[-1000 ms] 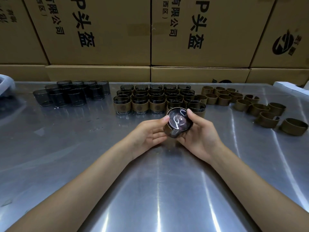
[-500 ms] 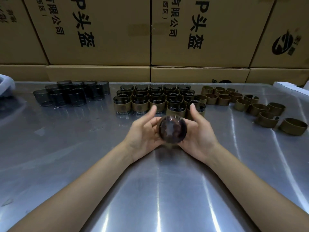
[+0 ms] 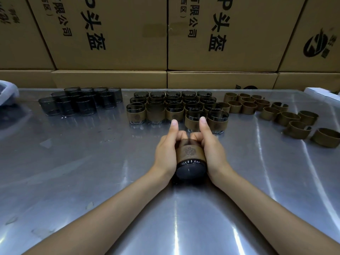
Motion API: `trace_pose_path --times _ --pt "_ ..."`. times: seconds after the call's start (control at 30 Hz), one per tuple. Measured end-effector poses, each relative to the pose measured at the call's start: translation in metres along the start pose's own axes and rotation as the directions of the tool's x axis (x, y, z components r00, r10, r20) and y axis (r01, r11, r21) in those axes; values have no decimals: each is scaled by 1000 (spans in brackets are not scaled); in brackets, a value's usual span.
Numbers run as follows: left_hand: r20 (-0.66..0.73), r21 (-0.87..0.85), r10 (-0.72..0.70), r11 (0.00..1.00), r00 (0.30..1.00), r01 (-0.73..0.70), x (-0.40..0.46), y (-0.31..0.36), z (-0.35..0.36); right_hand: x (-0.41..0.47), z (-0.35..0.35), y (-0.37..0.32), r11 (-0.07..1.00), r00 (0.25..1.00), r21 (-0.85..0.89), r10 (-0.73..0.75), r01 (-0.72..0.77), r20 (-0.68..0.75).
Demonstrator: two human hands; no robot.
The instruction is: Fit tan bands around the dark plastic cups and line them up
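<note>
Head view: both hands on one dark cup [image 3: 190,162], lying on its side with its base toward the camera, a tan band [image 3: 190,152] wrapped round its middle. Left hand [image 3: 166,153] and right hand [image 3: 211,152] clasp its sides, fingers curled round the far end, thumbs straight and pointing away. Just past the thumbs, the banded cups [image 3: 176,107] stand in rows; what they contain can't be made out. Left of the fingers, bare cups [image 3: 81,102]; right, loose bands [image 3: 276,111] on the metal table [image 3: 73,181]
</note>
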State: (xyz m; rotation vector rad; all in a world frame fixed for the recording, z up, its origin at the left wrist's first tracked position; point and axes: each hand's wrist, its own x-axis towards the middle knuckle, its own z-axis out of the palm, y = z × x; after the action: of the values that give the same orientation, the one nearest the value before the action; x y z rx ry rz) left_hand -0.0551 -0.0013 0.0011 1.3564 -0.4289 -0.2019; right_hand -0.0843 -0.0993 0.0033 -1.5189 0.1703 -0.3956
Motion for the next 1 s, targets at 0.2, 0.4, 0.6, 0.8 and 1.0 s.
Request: trace_pose_path --times 0.2,0.4,0.6,0.8,1.0 --pt "-21 63 35 997 999 -34 1 4 0 1 -1 -1 995 997 -98 -8 0 -78" --pt "86 7 55 998 995 -56 3 8 -2 2 -1 0 999 998 5 -43 43 -53" --pt "70 128 225 964 972 -232 10 6 -13 6 -5 4 983 971 -30 -183 180 -157" --pt "131 440 379 806 916 -396 21 -3 -28 14 -12 6 956 952 -202 -250 213 -179" --pt "136 537 250 794 959 -283 29 -7 -38 18 -17 8 948 962 -246 -239 203 -128"
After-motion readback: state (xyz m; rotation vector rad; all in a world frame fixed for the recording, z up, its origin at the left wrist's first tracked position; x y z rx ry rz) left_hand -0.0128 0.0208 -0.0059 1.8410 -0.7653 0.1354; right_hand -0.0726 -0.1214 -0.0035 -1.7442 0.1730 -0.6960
